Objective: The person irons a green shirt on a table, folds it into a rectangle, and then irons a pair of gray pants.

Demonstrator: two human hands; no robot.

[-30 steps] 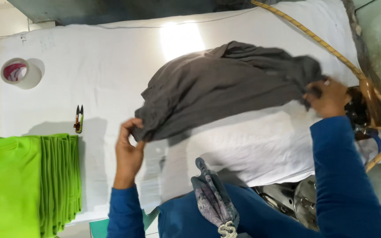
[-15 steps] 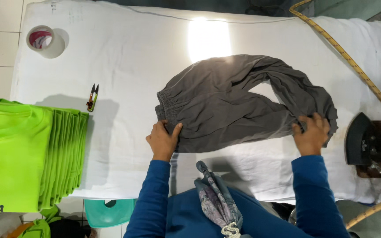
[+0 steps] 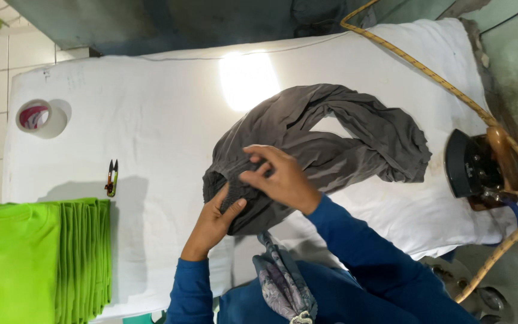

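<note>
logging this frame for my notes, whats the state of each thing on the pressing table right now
grey trousers: crumpled, legs curled apart, waist end gripped
left hand: under the waist end, pinching the cloth
right hand: on top of the waist end, fingers bent on the cloth
iron: standing on the table's right edge, apart from the trousers
thread snips: lying flat, untouched
green shirts: folded, stacked
tape roll: lying flat

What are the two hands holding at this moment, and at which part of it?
Both the left hand and the right hand grip the dark grey garment at its near left end, which looks like a gathered waistband.
</note>
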